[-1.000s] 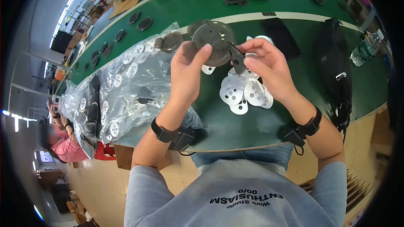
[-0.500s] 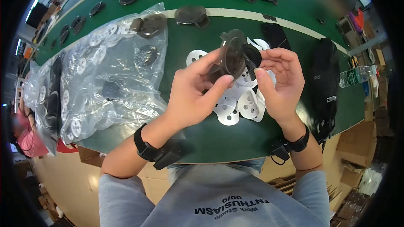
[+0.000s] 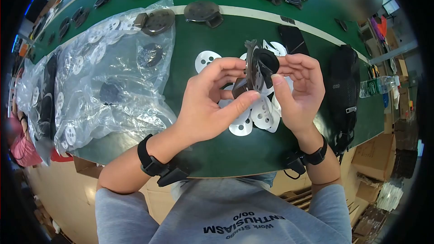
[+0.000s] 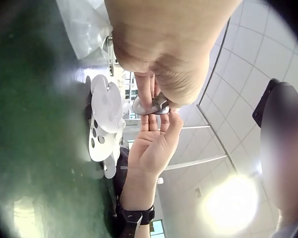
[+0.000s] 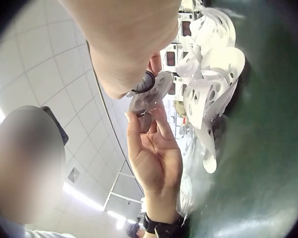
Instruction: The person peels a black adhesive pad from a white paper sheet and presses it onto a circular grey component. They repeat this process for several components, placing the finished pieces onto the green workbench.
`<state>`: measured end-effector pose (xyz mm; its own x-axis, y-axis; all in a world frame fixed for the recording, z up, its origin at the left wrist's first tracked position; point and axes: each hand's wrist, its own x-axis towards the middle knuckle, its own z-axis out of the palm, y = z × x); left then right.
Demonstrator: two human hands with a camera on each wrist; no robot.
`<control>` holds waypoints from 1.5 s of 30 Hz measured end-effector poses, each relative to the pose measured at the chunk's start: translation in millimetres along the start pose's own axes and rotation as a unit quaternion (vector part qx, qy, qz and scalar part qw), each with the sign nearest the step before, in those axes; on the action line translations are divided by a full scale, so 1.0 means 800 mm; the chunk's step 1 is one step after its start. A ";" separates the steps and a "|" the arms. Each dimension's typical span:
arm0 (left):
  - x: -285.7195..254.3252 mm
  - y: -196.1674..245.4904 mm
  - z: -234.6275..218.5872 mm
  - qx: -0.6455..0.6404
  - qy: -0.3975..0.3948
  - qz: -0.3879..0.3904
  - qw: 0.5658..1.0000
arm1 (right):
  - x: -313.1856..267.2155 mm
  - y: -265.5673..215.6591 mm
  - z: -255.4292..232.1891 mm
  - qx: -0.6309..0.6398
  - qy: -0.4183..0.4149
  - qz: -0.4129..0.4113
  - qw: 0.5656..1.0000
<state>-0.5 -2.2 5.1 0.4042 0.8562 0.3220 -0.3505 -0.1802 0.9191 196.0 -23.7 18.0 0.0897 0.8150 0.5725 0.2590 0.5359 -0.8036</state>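
Note:
My left hand (image 3: 209, 101) grips a round, smoky translucent plastic disc (image 3: 250, 70) between thumb and fingers, with a dark block on its back. The disc is held on edge above the table, its flat face toward my right hand (image 3: 302, 92). Against that face, my right thumb and fingers pinch a small black round piece (image 3: 267, 61). In the right wrist view this black piece (image 5: 143, 82) looks ribbed and overlaps the disc (image 5: 151, 96). White die-cut sheets (image 3: 240, 126) with round holes lie in a loose pile below my hands.
A clear plastic bag (image 3: 131, 95) holding white sheets covers the left of the green table. Dark round housings (image 3: 202, 11) stand along the pale strip and beyond. At right are a black phone-like slab (image 3: 293, 39), a black pouch (image 3: 342, 86) and a water bottle (image 3: 377, 86).
The disc has turned from nearly face-up to on edge, facing my right hand. My right hand has brought the black round piece against its face. The head view has shifted.

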 end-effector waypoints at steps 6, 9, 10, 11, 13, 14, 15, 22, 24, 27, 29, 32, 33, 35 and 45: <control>0.001 0.000 0.001 0.009 0.004 0.009 1.000 | -0.001 0.000 0.002 0.007 -0.009 0.010 1.000; 0.001 0.000 0.000 0.013 0.002 0.007 1.000 | -0.001 -0.001 0.003 0.010 -0.008 0.014 1.000; 0.001 -0.001 0.000 0.016 0.001 0.008 1.000 | -0.001 0.000 0.003 0.011 -0.006 0.016 1.000; 0.000 -0.001 -0.001 0.019 0.000 0.009 1.000 | -0.001 0.000 0.003 0.012 -0.004 0.018 1.000; 0.000 -0.001 -0.001 0.020 0.001 0.011 1.000 | -0.002 0.000 0.002 0.013 -0.005 0.025 1.000; 0.000 -0.002 0.000 0.018 0.003 0.011 1.000 | -0.002 0.001 0.001 0.015 -0.005 0.028 0.999; 0.000 -0.002 0.000 0.016 0.004 0.012 1.000 | -0.002 0.001 0.002 0.016 -0.006 0.028 0.999; 0.000 -0.001 -0.001 0.023 0.003 0.011 1.000 | -0.001 0.000 0.002 0.015 -0.008 0.024 1.000; 0.000 -0.001 -0.002 0.030 0.001 0.011 0.999 | -0.001 0.000 0.002 0.010 -0.007 0.020 1.000; 0.001 -0.001 -0.002 0.009 0.001 0.002 1.000 | -0.001 -0.001 0.002 0.003 -0.006 0.017 1.000; 0.000 -0.001 -0.003 0.015 -0.004 -0.001 1.000 | -0.001 -0.001 0.003 0.003 -0.008 0.022 1.000; 0.000 0.002 -0.003 0.012 -0.004 -0.014 1.000 | -0.002 0.001 -0.001 -0.046 -0.025 0.010 0.999; 0.000 0.003 -0.003 0.009 -0.002 -0.021 1.000 | -0.002 0.000 -0.001 -0.063 -0.024 -0.001 0.998; 0.000 0.001 -0.004 -0.013 -0.005 -0.026 1.000 | -0.001 0.000 0.000 -0.097 -0.022 -0.022 0.995; 0.002 0.003 -0.007 -0.031 -0.027 -0.019 0.999 | 0.007 -0.015 0.004 -0.210 -0.064 -0.080 0.972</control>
<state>-5.7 1.2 6.5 0.4619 0.8347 0.2999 -0.3842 -0.1165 0.9159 190.6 -25.2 30.3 -0.0970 0.7639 0.6380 0.6327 0.5422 -0.5529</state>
